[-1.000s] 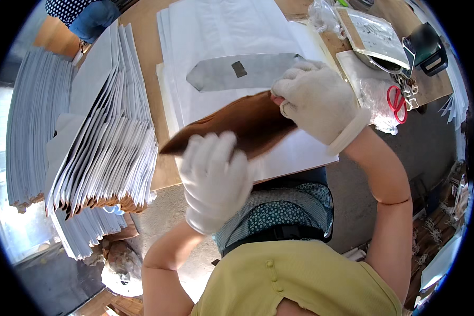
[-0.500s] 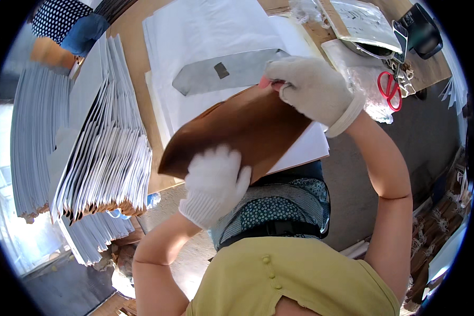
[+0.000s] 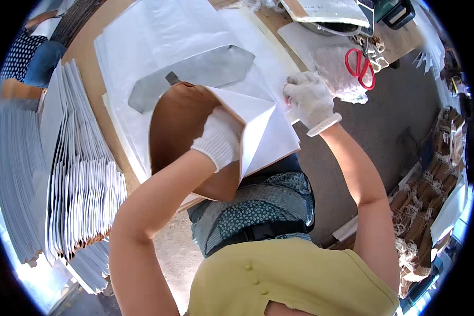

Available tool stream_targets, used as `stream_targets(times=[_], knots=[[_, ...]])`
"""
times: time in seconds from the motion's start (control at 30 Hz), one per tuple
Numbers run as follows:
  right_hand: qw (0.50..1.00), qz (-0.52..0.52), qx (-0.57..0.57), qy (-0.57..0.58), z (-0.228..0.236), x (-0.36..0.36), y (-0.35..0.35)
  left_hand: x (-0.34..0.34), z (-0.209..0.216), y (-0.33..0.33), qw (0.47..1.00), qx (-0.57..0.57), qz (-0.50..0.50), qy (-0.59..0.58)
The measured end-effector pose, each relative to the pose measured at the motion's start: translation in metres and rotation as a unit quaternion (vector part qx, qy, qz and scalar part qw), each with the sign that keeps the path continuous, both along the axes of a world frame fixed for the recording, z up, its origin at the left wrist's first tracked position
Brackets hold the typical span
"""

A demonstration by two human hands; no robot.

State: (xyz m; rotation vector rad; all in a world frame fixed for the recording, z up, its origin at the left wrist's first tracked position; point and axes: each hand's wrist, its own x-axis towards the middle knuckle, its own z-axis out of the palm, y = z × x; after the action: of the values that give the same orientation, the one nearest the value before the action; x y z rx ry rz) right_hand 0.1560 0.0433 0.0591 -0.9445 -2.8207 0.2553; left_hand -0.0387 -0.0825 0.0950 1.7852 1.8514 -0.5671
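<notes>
A paper bag (image 3: 176, 124), brown inside and white outside, gapes toward me above the front edge of the table. My left hand (image 3: 218, 134), in a white knit glove, reaches into its mouth, and the bag's wall hides the fingertips. My right hand (image 3: 310, 100), also gloved, is at the right edge of the white sheets with its fingers curled in; what they hold, if anything, is hidden. Behind the bag, a flat grey piece (image 3: 210, 71) with angled ends and a small dark patch lies on a stack of large white paper (image 3: 163, 31).
Folded white bags with brown edges (image 3: 84, 195) stand packed at the left. Red-handled scissors (image 3: 359, 68) lie by clear plastic (image 3: 332, 63) at the table's right. Tied brown bundles (image 3: 421, 210) are on the right. Another person (image 3: 26, 55) is at far left.
My left hand has gone from the bag's outside into its mouth, which now stands wide. My right hand has moved off the bag's upper rim toward the right. The view has shifted.
</notes>
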Motion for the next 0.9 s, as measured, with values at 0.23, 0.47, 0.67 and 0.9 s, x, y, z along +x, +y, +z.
stream_targets(times=[0.23,0.47,0.67,0.9], knots=[[0.944,-0.022,-0.204,0.257,-0.007,-0.013,-0.086,-0.038,-0.052,-0.027,0.965,0.179,-0.054,-0.183],[0.985,0.038,-0.102,0.134,-0.017,-0.013,-0.086,-0.136,0.017,0.007,0.788,-0.048,0.307,-0.531],[0.997,0.065,-0.013,0.036,-0.020,-0.019,-0.094,-0.119,-0.006,0.005,0.941,0.072,0.240,-0.228],[0.968,0.237,-0.085,0.020,-0.019,-0.027,-0.120,-0.105,-0.020,0.002,0.963,0.168,0.193,-0.087]])
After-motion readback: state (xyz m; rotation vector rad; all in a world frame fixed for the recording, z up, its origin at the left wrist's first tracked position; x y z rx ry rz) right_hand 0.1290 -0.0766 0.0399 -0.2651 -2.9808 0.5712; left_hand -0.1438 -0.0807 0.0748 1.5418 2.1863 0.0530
